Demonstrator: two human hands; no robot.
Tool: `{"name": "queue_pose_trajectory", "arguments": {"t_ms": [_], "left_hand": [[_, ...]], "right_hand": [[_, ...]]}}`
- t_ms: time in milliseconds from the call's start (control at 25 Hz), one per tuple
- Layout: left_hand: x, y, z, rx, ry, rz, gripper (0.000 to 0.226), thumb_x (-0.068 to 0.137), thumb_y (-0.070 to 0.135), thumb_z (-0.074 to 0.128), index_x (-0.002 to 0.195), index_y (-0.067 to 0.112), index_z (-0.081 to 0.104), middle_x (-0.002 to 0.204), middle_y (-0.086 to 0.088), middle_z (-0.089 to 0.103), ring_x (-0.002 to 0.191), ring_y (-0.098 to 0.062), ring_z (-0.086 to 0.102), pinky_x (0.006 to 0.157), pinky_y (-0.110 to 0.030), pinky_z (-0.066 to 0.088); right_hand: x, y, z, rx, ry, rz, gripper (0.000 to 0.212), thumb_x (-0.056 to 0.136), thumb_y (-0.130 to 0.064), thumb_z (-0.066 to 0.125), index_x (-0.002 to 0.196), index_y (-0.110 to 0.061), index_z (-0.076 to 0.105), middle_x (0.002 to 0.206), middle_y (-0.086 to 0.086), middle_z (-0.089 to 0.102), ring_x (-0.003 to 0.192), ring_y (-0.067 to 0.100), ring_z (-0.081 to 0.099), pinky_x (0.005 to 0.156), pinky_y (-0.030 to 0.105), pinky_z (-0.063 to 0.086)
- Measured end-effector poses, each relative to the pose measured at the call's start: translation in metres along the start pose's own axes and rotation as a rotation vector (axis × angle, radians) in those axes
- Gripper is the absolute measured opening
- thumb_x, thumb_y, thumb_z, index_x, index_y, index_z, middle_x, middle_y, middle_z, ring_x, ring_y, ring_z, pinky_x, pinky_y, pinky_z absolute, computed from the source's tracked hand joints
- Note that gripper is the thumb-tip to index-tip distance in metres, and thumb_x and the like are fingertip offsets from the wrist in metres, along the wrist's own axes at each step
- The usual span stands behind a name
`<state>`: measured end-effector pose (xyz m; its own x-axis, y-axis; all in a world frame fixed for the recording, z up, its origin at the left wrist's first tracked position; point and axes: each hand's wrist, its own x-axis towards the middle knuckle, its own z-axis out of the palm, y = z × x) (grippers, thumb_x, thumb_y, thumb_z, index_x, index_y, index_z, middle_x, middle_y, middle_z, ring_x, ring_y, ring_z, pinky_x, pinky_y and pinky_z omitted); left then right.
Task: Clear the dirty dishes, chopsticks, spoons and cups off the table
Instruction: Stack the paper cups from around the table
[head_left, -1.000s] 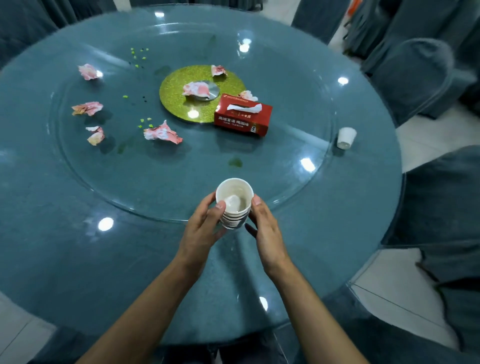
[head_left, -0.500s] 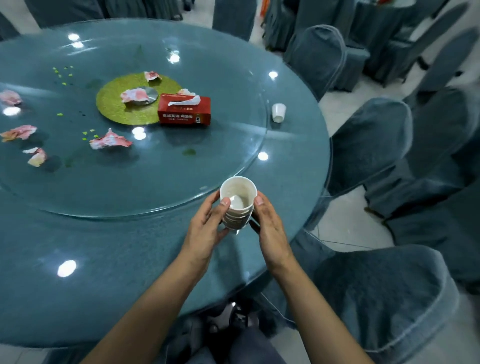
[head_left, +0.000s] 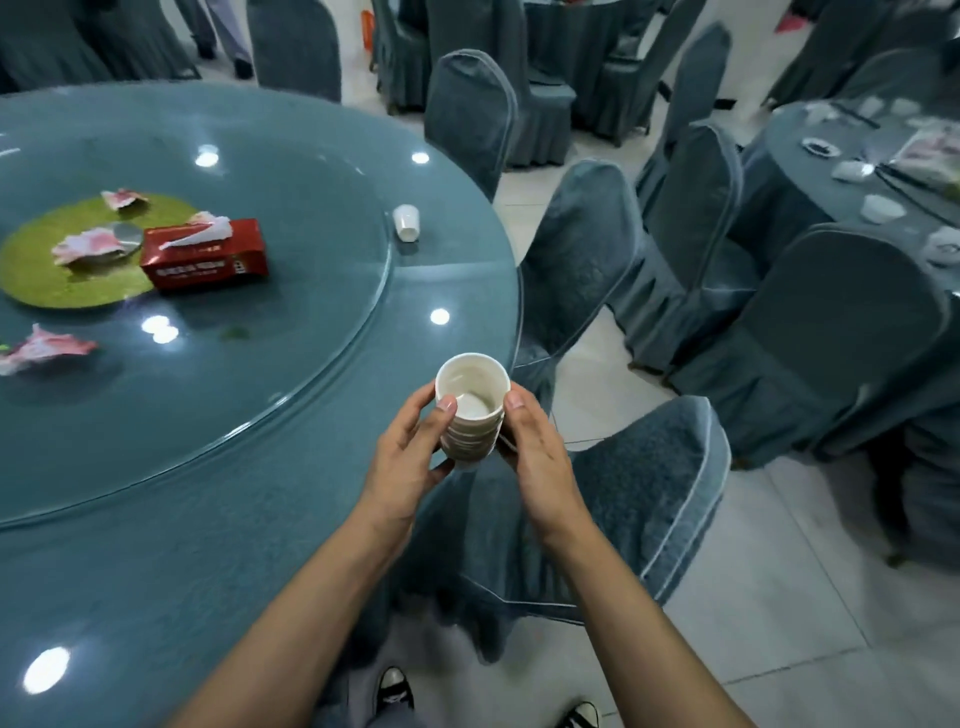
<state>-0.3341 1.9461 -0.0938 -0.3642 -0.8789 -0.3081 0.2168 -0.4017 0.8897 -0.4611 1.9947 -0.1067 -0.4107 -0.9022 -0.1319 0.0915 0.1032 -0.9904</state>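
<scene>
Both hands wrapped round the cup stack, one stray cup waiting straight up-frame.

Left hand (head_left: 410, 457) and right hand (head_left: 535, 457) curl in from either side and clasp the nested stack of white ribbed cups (head_left: 470, 415), held upright at centre frame over the near right edge of the round blue-green desk (head_left: 156, 571). Looking outward, the single small white cup (head_left: 406, 222) stands well apart, almost directly above the left hand in the frame. It sits just outside the rim of the glass turntable (head_left: 311, 291), close to the desk's right edge. I can't tell whether it is on its base or its rim. The left hand looks the nearer one, so my call is that the right hand keeps the stack while the left reaches up-frame. The red tissue box (head_left: 205, 253) lies further left.
</scene>
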Motion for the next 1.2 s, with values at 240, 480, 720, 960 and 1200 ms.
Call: {"name": "queue_pose_trajectory", "arguments": {"t_ms": [240, 480, 720, 960, 1200], "left_hand": [[-0.020, -0.032, 0.087, 0.049, -0.042, 0.016, 0.034, 0.092, 0.037, 0.062, 0.123, 0.024, 0.065, 0.105, 0.003, 0.073, 0.102, -0.018, 0.066, 0.086, -0.034, 0.054], [-0.047, -0.071, 0.179, 0.065, -0.030, 0.072, 0.058, 0.074, 0.054, 0.067, 0.127, 0.030, 0.065, 0.121, 0.000, 0.072, 0.112, -0.019, 0.068, 0.077, -0.026, 0.055], [-0.061, -0.097, 0.251, 0.093, -0.005, 0.086, 0.057, 0.074, 0.054, 0.067, 0.125, 0.031, 0.065, 0.123, 0.001, 0.071, 0.117, -0.022, 0.068, 0.075, -0.025, 0.056], [-0.050, -0.107, 0.289, 0.120, 0.028, 0.085, 0.046, 0.081, 0.054, 0.076, 0.123, 0.038, 0.066, 0.123, 0.002, 0.071, 0.120, -0.021, 0.065, 0.087, -0.034, 0.054], [-0.019, -0.103, 0.317, 0.116, 0.070, 0.120, 0.050, 0.075, 0.053, 0.068, 0.123, 0.039, 0.066, 0.119, 0.005, 0.072, 0.121, -0.020, 0.065, 0.085, -0.033, 0.052]], "right_hand": [[-0.019, -0.004, -0.093, 0.040, 0.035, -0.043, 0.049, 0.091, -0.061, 0.052, 0.127, -0.032, 0.066, 0.128, -0.003, 0.069, 0.127, 0.018, 0.060, 0.114, 0.053, 0.041], [-0.032, -0.016, -0.193, 0.029, -0.003, -0.063, 0.047, 0.091, -0.058, 0.052, 0.125, -0.029, 0.066, 0.125, -0.003, 0.070, 0.122, 0.015, 0.063, 0.111, 0.049, 0.045], [-0.039, -0.023, -0.270, 0.031, -0.034, -0.059, 0.039, 0.094, -0.051, 0.049, 0.123, -0.032, 0.066, 0.121, -0.010, 0.071, 0.118, 0.010, 0.064, 0.110, 0.046, 0.047], [-0.023, -0.022, -0.308, 0.060, -0.042, -0.034, 0.042, 0.094, -0.050, 0.049, 0.126, -0.028, 0.066, 0.124, -0.002, 0.071, 0.120, 0.017, 0.064, 0.111, 0.048, 0.046], [0.019, -0.030, -0.330, 0.052, -0.082, -0.040, 0.043, 0.095, -0.051, 0.049, 0.128, -0.027, 0.065, 0.125, -0.001, 0.070, 0.122, 0.018, 0.063, 0.111, 0.049, 0.045]]}}
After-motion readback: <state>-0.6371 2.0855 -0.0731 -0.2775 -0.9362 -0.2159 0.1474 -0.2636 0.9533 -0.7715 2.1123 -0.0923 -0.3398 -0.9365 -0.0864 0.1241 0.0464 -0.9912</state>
